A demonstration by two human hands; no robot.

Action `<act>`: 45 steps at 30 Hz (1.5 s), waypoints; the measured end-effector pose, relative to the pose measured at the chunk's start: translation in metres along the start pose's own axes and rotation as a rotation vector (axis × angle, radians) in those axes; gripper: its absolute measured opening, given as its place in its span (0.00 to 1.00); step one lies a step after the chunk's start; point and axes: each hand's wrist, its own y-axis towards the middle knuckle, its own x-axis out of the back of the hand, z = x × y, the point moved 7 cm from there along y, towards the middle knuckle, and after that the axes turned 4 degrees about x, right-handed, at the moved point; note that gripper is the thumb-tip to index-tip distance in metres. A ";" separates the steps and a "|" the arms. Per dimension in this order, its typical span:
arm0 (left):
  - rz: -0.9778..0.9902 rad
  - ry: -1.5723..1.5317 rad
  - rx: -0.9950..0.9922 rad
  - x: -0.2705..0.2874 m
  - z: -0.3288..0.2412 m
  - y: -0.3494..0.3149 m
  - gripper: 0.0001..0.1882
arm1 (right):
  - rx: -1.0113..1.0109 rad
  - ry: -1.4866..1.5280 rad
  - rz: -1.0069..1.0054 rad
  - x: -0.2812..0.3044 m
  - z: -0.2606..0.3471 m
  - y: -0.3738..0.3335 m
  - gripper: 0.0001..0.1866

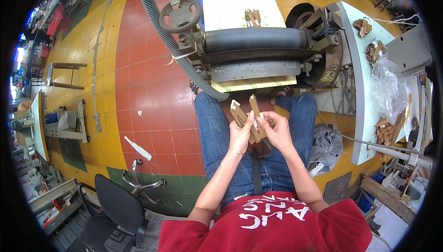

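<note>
Brown flat strips (238, 114), perhaps leather, with pale ends are pinched in my left hand (241, 136) above my lap. My right hand (276, 129) grips another brown strip (253, 105), its upper end standing slightly apart from the others. Both thumbs press on the strips, and the two hands nearly meet. Just beyond them is a machine with a wide dark roller (256, 39) and a metal plate (254, 70) on its near side. More brown strips (252, 18) lie on the pale board (226, 9) behind the roller.
A ribbed grey hose (159, 18) runs down left of the machine, beside a handwheel (181, 15). At right, a pale table (365, 134) carries brown scraps (385, 129) and a clear plastic bag (390, 85). A black chair (120, 206) stands at lower left.
</note>
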 end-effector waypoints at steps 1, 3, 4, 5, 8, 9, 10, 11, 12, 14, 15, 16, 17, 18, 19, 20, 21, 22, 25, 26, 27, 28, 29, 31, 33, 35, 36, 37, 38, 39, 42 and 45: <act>0.038 -0.061 0.050 -0.001 0.002 0.001 0.11 | -0.064 0.048 0.006 0.000 -0.005 0.001 0.08; 0.084 -0.053 0.089 0.000 -0.001 0.006 0.13 | -0.020 0.183 0.011 0.002 -0.003 0.006 0.08; 0.119 -0.071 0.102 -0.001 -0.003 0.008 0.13 | -0.069 0.245 0.009 0.002 -0.008 0.010 0.08; 0.148 -0.021 0.109 0.000 -0.005 0.010 0.14 | -0.063 0.380 0.048 0.004 -0.007 0.012 0.08; 0.116 -0.050 0.135 0.006 -0.009 0.017 0.16 | -0.130 0.251 0.050 0.015 -0.015 0.038 0.08; 0.124 -0.054 0.137 0.008 -0.011 0.018 0.16 | -0.178 0.143 0.023 0.019 -0.019 0.050 0.07; 0.113 -0.050 0.129 0.010 -0.012 0.020 0.16 | -0.170 0.134 0.033 0.022 -0.018 0.063 0.08; 0.106 -0.054 0.124 0.012 -0.013 0.020 0.16 | -0.216 0.086 0.002 0.025 -0.020 0.077 0.09; 0.097 -0.065 0.120 0.014 -0.014 0.020 0.16 | -0.270 0.082 -0.015 0.027 -0.021 0.092 0.11; 0.087 -0.069 0.115 0.016 -0.015 0.018 0.16 | -0.210 0.035 -0.135 0.032 -0.010 0.122 0.14; 0.082 -0.073 0.117 0.016 -0.015 0.017 0.16 | -0.117 0.014 -0.178 0.037 0.002 0.130 0.21; 0.073 -0.083 0.118 0.017 -0.015 0.016 0.17 | 0.000 -0.171 -0.224 0.039 0.015 0.129 0.24; 0.093 -0.123 0.113 0.015 -0.017 0.014 0.17 | 0.089 -0.368 -0.298 0.043 0.027 0.123 0.27; 0.110 -0.174 0.110 0.014 -0.017 0.012 0.18 | 0.177 -0.568 -0.371 0.044 0.039 0.111 0.29; 0.129 -0.232 0.120 0.012 -0.017 0.012 0.18 | 0.336 -0.687 -0.421 0.037 0.050 0.087 0.34; 0.164 -0.263 0.112 0.009 -0.019 0.011 0.19 | 0.316 -0.724 -0.384 0.032 0.048 0.067 0.32; 0.198 -0.302 0.118 0.006 -0.020 0.012 0.19 | 0.317 -0.657 -0.343 0.029 0.045 0.048 0.28; 0.213 -0.332 0.132 0.005 -0.020 0.012 0.20 | 0.302 -0.535 -0.255 0.024 0.040 0.034 0.24; 0.214 -0.133 0.068 0.001 -0.025 0.015 0.20 | -0.034 -0.184 -0.087 0.009 0.008 0.003 0.17; 0.231 -0.099 0.028 -0.003 -0.027 0.014 0.20 | -0.062 -0.150 -0.044 0.005 0.004 -0.002 0.16; 0.211 -0.044 0.018 -0.004 -0.028 0.015 0.19 | -0.003 -0.201 -0.072 0.005 0.007 -0.003 0.16; 0.206 0.001 -0.010 -0.006 -0.029 0.015 0.19 | -0.017 -0.163 -0.077 0.005 0.005 -0.002 0.15; 0.197 0.051 -0.033 -0.008 -0.030 0.015 0.19 | -0.031 -0.123 -0.079 0.005 0.003 -0.001 0.15; 0.199 0.064 -0.031 -0.011 -0.030 0.013 0.19 | -0.031 -0.086 -0.080 0.005 0.002 0.003 0.13; 0.187 0.049 -0.035 -0.013 -0.029 0.011 0.18 | -0.002 -0.078 -0.082 0.007 0.002 0.006 0.12; 0.190 0.042 -0.043 -0.013 -0.030 0.010 0.18 | -0.020 -0.120 -0.032 0.005 -0.001 0.007 0.10; 0.192 0.038 -0.046 -0.012 -0.031 0.010 0.18 | -0.017 -0.120 -0.012 0.005 -0.001 0.007 0.09; 0.195 0.035 -0.033 -0.012 -0.030 0.010 0.17 | -0.026 -0.054 -0.028 0.007 -0.003 0.008 0.08; 0.198 0.033 -0.019 -0.011 -0.029 0.010 0.16 | -0.023 0.026 -0.047 0.009 -0.003 0.010 0.07; 0.203 0.017 0.000 -0.011 -0.028 0.009 0.16 | -0.068 0.104 -0.044 0.010 -0.006 0.012 0.07; 0.179 -0.006 0.024 -0.009 -0.028 0.009 0.13 | -0.132 0.280 -0.087 0.019 -0.008 0.022 0.06; 0.184 0.007 -0.021 -0.011 -0.033 0.011 0.12 | -0.143 0.292 0.079 0.009 -0.004 0.026 0.07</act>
